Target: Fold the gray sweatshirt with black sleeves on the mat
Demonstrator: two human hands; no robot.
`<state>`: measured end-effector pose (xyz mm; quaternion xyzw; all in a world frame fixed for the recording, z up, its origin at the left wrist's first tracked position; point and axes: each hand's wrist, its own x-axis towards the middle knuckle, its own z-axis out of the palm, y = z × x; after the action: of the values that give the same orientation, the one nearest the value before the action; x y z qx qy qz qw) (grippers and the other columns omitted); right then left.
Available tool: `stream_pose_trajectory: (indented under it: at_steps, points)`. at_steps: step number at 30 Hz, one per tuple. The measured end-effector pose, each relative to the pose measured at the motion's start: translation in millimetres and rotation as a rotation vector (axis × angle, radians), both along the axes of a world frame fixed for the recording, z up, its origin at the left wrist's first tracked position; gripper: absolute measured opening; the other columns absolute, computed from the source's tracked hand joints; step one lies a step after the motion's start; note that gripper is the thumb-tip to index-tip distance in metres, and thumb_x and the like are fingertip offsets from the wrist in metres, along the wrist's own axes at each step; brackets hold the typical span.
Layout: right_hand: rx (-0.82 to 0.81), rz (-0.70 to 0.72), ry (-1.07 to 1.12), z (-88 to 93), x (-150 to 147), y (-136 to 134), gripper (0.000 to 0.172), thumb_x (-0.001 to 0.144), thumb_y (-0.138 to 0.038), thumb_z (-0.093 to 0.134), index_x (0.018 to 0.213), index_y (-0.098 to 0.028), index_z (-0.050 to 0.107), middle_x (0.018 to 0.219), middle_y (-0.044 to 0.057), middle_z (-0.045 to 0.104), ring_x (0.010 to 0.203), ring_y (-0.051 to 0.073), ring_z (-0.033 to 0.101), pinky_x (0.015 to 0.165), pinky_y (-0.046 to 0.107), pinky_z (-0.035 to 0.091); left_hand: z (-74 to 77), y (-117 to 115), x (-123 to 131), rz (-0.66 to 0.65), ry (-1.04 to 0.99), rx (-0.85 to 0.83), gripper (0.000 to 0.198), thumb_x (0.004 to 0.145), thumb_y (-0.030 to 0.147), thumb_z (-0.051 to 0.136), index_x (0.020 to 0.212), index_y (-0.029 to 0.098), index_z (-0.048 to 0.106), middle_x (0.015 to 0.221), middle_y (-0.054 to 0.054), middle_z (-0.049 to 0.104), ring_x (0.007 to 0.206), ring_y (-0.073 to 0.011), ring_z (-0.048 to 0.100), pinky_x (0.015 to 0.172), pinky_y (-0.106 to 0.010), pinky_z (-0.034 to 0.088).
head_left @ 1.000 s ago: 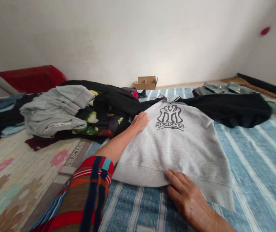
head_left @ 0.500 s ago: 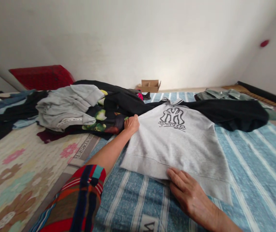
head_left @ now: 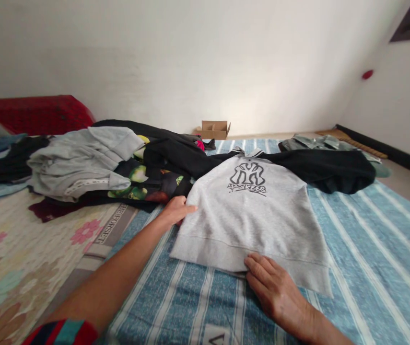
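Note:
A light grey sweatshirt (head_left: 255, 215) with black sleeves, a striped collar and a black logo on its chest lies front up, spread out with its hem towards me. At its left edge my left hand (head_left: 179, 211) is closed on the fabric, thumb on top and fingers partly hidden beneath. My right hand (head_left: 278, 292) rests palm down at the middle of the hem. Its fingers lie fairly flat on the cloth; the thumb is hidden.
Left of the sweatshirt is a heap of clothes with a grey garment (head_left: 78, 160) on top. Beneath are a blue striped sheet (head_left: 366, 268) and a floral cover (head_left: 57, 258). Near the wall are a cardboard box (head_left: 216, 130), a red object (head_left: 35, 115) and folded greyish clothing (head_left: 320, 143).
My left hand has slid down the sweatshirt's left side towards the hem. My right hand stays at the hem. The view has shifted slightly to the right.

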<state>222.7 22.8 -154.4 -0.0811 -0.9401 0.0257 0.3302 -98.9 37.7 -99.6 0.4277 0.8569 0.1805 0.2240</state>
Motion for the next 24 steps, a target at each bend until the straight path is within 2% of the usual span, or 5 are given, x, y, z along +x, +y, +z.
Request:
stream_pose_trajectory:
  at_steps: [4, 10, 15, 19, 24]
  points:
    - [0.004, -0.011, 0.013, -0.8, 0, -2, 0.026, 0.091, -0.003, 0.037, 0.092, -0.009, 0.062, 0.098, 0.013, 0.065, 0.099, 0.023, 0.059, 0.082, 0.035, 0.052, 1.3, -49, 10, 0.008, -0.488, 0.006, 0.038, 0.059, 0.046, 0.065, 0.081, 0.016, 0.057, 0.064, 0.001, 0.061, 0.055, -0.0174, 0.058, 0.042, -0.022, 0.038]
    - [0.010, 0.003, -0.018, 4.1, -1, -3, 0.025, 0.092, -0.006, 0.036, 0.086, -0.009, 0.060, 0.091, 0.013, 0.063, 0.090, 0.022, 0.058, 0.077, 0.034, 0.049, -2.8, -73, 11, 0.072, -0.584, 0.116, 0.039, 0.056, 0.046, 0.064, 0.077, 0.014, 0.060, 0.062, 0.000, 0.060, 0.055, -0.0167, 0.054, 0.049, -0.024, 0.037]
    - [0.011, -0.003, -0.061, 6.4, -3, -2, 0.023, 0.092, -0.006, 0.037, 0.083, -0.012, 0.057, 0.087, 0.011, 0.060, 0.086, 0.020, 0.057, 0.074, 0.032, 0.047, -2.5, -62, 8, -0.082, -0.056, 0.060, 0.018, 0.065, 0.035, 0.055, 0.059, 0.019, 0.052, 0.057, -0.001, 0.056, 0.059, -0.0208, 0.057, 0.053, -0.026, 0.036]
    - [0.015, -0.013, -0.094, 5.0, -4, 0, 0.023, 0.093, -0.008, 0.038, 0.079, -0.015, 0.055, 0.084, 0.008, 0.058, 0.080, 0.018, 0.054, 0.072, 0.031, 0.044, 8.4, -63, 25, -0.166, 0.457, -0.097, 0.012, 0.078, 0.028, 0.049, 0.075, 0.019, 0.055, 0.066, -0.006, 0.061, 0.069, -0.0259, 0.062, 0.059, -0.031, 0.042]
    - [0.013, -0.021, -0.146, 3.3, -6, 2, 0.025, 0.093, -0.011, 0.038, 0.073, -0.017, 0.051, 0.076, 0.005, 0.054, 0.069, 0.017, 0.048, 0.063, 0.030, 0.039, 6.5, -70, 84, -0.471, 0.705, 0.291, 0.012, 0.085, 0.020, 0.045, 0.087, 0.017, 0.056, 0.091, -0.011, 0.063, 0.091, -0.0266, 0.059, 0.079, -0.038, 0.048]
